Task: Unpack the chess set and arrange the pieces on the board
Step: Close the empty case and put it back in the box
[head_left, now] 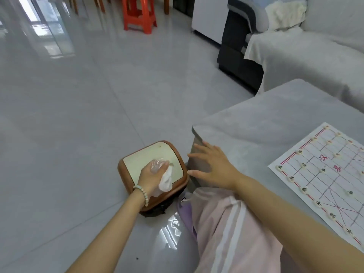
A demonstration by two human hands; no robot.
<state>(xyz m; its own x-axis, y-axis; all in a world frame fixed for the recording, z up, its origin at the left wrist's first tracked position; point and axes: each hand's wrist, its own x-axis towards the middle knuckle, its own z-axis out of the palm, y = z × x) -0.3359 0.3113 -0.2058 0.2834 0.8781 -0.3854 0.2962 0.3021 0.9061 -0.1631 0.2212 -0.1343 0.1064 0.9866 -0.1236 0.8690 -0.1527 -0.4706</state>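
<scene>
Head view, left hand (150, 175) gripping crumpled plastic (157, 166) on bin lid (137, 159), right hand (213, 167) spread on table (275, 125)

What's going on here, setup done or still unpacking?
A seated person's left hand grips crumpled clear plastic wrap and a white paper scrap over the lid of a brown bin on the floor, apparently binning packaging. The right hand rests open on the corner of the grey table. The paper board there already has pieces set along its lines.
</scene>
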